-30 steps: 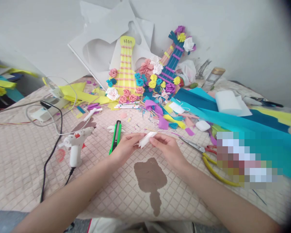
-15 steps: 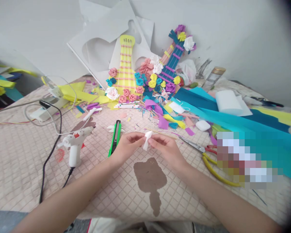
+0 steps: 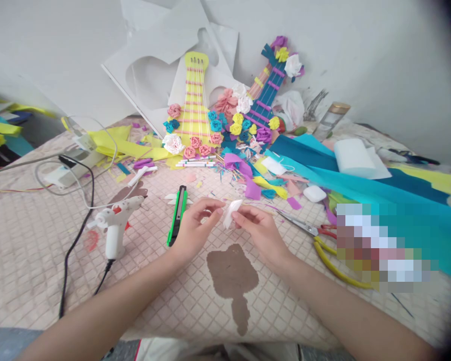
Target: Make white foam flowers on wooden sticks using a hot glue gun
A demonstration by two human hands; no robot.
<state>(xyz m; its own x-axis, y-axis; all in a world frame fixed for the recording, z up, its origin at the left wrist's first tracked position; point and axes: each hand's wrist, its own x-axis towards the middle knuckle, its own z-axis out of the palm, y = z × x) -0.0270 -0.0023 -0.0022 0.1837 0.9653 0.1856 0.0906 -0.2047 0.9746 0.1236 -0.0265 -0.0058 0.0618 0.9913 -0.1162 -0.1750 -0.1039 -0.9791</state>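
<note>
A small folded piece of white crepe paper [image 3: 232, 212] is between my two hands, above the table. My right hand [image 3: 261, 229] pinches it between thumb and fingers from the right. At its left edge, the thumb and index finger of my left hand [image 3: 199, 225] are closed in a pinch, their tips against the paper. Beside my left hand lies a green and black utility knife [image 3: 179, 213], partly covered by the hand. Farther left, a white hot glue gun [image 3: 116, 230] stands on the table.
Scissors [image 3: 304, 227] and yellow-handled pliers [image 3: 336, 271] lie right of my hands. Behind are a yellow paper guitar [image 3: 196, 100], a blue one [image 3: 268, 98] and colored scraps. Cables [image 3: 75, 245] run along the left. A blurred patch hides something at right.
The white paper has turned, its top now leaning farther right and looking wider. My left fingers have shifted slightly left and the left wrist has lifted a little.
</note>
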